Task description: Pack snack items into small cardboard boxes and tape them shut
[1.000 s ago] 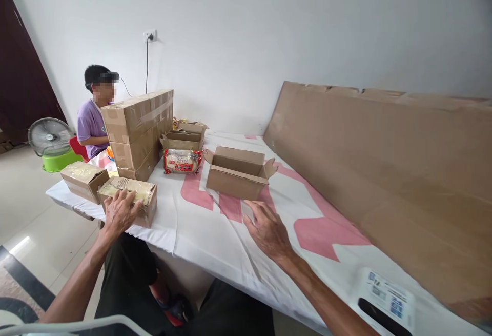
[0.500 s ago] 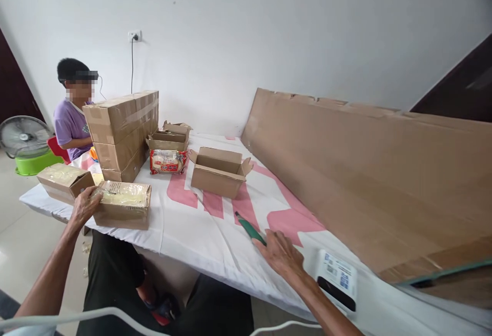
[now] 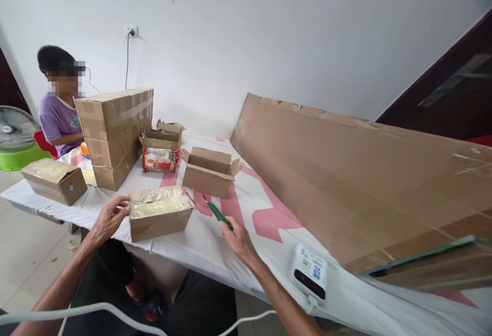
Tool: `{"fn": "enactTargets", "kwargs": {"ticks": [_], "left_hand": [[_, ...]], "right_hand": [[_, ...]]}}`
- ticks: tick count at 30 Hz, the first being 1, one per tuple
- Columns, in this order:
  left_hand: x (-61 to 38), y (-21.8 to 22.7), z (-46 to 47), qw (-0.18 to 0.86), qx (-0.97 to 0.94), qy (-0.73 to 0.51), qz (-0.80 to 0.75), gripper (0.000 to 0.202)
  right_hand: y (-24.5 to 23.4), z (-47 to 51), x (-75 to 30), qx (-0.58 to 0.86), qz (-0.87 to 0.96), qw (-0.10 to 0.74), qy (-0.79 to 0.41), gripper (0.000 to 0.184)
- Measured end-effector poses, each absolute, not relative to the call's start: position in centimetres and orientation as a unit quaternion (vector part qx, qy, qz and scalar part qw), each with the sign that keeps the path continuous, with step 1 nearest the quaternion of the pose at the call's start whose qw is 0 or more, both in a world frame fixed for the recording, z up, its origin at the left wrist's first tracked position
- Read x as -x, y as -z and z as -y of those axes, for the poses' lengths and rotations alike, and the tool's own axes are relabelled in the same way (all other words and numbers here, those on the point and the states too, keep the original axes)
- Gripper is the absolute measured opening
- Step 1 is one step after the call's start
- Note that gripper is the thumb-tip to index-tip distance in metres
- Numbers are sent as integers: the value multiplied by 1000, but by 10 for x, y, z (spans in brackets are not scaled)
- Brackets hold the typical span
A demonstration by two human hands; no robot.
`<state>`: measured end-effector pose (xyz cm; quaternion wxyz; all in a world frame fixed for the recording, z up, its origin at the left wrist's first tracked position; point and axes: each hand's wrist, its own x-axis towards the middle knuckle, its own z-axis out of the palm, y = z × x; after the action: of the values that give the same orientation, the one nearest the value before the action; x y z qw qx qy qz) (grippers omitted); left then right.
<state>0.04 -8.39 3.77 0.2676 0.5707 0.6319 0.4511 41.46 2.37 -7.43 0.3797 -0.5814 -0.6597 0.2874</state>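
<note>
A taped cardboard box (image 3: 159, 213) lies at the near edge of the white and pink table (image 3: 238, 208). My left hand (image 3: 108, 218) rests against its left end with fingers curled on the corner. My right hand (image 3: 238, 238) is closed on a green-handled cutter (image 3: 217, 213), its tip pointing toward the box. An open empty carton (image 3: 209, 171) stands just behind, with a red food packet (image 3: 160, 159) to its left.
A stack of sealed cartons (image 3: 113, 131) stands at the back left, another sealed box (image 3: 54, 179) at the left edge. A person in a purple shirt (image 3: 57, 115) sits beyond. A long cardboard sheet (image 3: 365, 172) leans at the right; a white device (image 3: 309, 270) lies near me.
My left hand has slid the taped box rightward to the table's middle front. My right hand has picked up the green cutter and brought it toward the box.
</note>
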Motion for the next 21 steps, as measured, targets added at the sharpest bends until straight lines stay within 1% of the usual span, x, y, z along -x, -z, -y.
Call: {"fn": "enactTargets", "kwargs": {"ticks": [2,4,6,9,15,21], "left_hand": [[-3,-39,82,281,-566,-451,-631,53],[-2,-40,80,291,-559,-451,-632,52],[1,-41,80,298,-555,-448,-634,51],[6,-42,78,310,-559,-437,-633,51],[6,-45,69,312,-569,-435,-624,47],[3,-48,64,289,-592,-444,-608,36]], "right_hand": [[66,-23,-385,537,649,397,-364,46],[58,-24,-358,470,605,434,-474,48],[50,-24,-338,421,563,460,-542,51],[44,-25,-325,415,539,477,-556,54],[44,-11,-331,410,556,480,-540,45],[46,8,-337,412,547,489,-540,46]]}}
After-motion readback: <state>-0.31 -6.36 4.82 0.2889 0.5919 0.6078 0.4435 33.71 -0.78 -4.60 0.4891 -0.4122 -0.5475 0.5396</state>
